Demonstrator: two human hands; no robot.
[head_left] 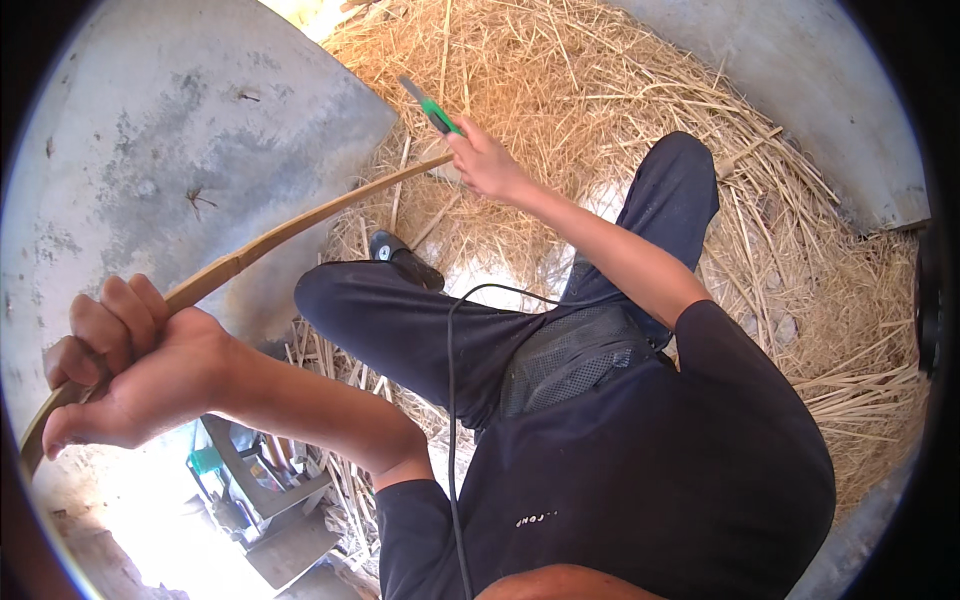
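Observation:
My left hand (140,365) is wrapped round a long, slightly bowed strip that looks like bamboo or wood (300,225). The strip slants up to the right, its far end reaching the edge of my right hand (485,160). Whether my right hand touches that end or only overlaps it in view, I cannot tell. Closed in my right hand is a green utility knife (437,116), its blade out and pointing up and left, away from the strip. My left hand's lower end of the strip runs on past it toward the left rim.
Straw-like shavings (560,70) and thin strips cover the floor. A grey wall (190,130) stands at the left, another (820,90) at the far right. By my left forearm is a metal-framed stand (265,490) holding tools. A black cable (451,400) hangs across my lap.

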